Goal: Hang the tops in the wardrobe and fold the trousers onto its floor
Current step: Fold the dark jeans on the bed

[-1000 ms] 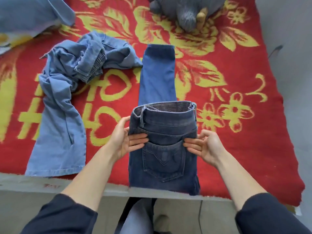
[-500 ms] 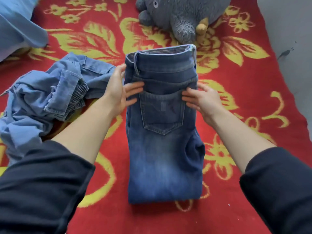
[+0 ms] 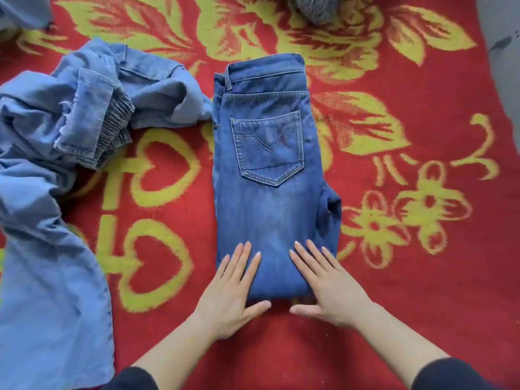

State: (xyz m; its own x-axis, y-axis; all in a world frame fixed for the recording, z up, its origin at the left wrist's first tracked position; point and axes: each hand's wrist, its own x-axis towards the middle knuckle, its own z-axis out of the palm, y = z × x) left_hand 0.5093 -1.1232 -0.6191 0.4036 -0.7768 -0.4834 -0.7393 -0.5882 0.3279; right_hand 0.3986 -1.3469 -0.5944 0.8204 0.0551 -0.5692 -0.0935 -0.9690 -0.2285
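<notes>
Covering nearly the whole view, a red blanket (image 3: 422,263) with yellow flowers carries crumpled light-blue trousers (image 3: 50,249) sprawled on its left side and, just beside them at the middle, folded dark-blue jeans (image 3: 267,192) lying flat, back pocket up, waistband at the far end. The left hand (image 3: 228,299) and the right hand (image 3: 332,294) rest flat on the jeans' near end, fingers straight and slightly spread, thumbs pointing toward each other at the folded edge. A bit of grey plush (image 3: 315,7) shows at the top edge.
</notes>
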